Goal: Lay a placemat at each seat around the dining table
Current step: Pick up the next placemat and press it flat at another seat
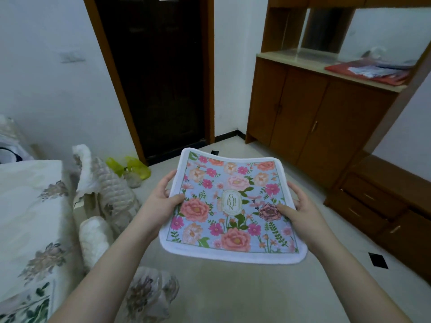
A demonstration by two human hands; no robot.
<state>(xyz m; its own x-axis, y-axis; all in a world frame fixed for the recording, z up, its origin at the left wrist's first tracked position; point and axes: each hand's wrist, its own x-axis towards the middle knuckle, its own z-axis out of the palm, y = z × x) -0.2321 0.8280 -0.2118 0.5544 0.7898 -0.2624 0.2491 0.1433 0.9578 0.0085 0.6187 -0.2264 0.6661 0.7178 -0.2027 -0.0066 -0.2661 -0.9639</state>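
The placemat [231, 206] is being held in the air above the floor [233, 294], roughly flat, printed side up, with no surface carrying it. The left hand [161, 201] is clamping the mat's left edge, thumb lying on the printed face and the other fingers going underneath. The right hand [300, 210] is clamping the right edge in the same way, thumb pressing on a dark pink flower near that edge. The two hands are standing well apart, with the full width of the mat between them. The far edge of the mat is curling upward at both far corners; the near edge, with its white border, is sagging slightly toward the camera.

Open floor is lying below and ahead of the mat, running up to a dark doorway [158, 78] in the far wall. To the left, the cloth-covered dining table [28, 206] is showing its right edge, with chairs [109, 190] in quilted covers standing just beside it. To the right, a wooden cabinet [310, 117] and a lower drawer unit [382, 206] are lining the wall, both with doors and drawers closed.

A yellow plastic bag [130, 166] is lying on the floor near the doorway; its contents cannot be told. Red sheets and papers [370, 71] are resting on the cabinet's counter
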